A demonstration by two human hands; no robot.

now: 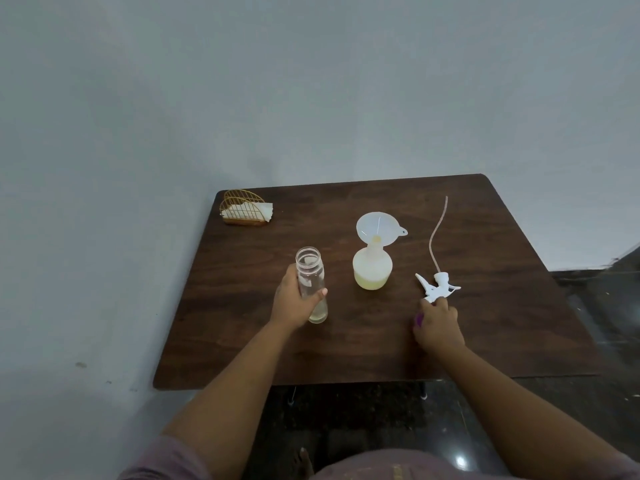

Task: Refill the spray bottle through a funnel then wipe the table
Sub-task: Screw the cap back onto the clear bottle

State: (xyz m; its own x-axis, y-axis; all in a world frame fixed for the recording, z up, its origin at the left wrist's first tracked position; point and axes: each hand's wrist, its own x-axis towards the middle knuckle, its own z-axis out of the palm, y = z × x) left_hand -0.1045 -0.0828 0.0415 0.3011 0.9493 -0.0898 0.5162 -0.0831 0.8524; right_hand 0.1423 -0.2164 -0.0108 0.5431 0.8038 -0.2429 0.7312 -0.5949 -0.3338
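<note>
A translucent spray bottle [372,268] stands mid-table with pale yellow liquid in its lower part. A white funnel [378,227] sits tilted in its neck. My left hand [294,301] is wrapped around a clear open-topped bottle [309,271] that stands upright on the table, a thin layer of yellowish liquid at its bottom. The white spray head [437,284] lies on the table to the right, its long dip tube [437,230] curving away. My right hand [437,326] touches the near end of the spray head with its fingertips; the fingers hide whether they grip it.
The dark wooden table [485,323] stands against a pale wall. A gold wire napkin holder [245,211] with white tissues stands at the far left corner. Dark floor shows to the right and below the near edge.
</note>
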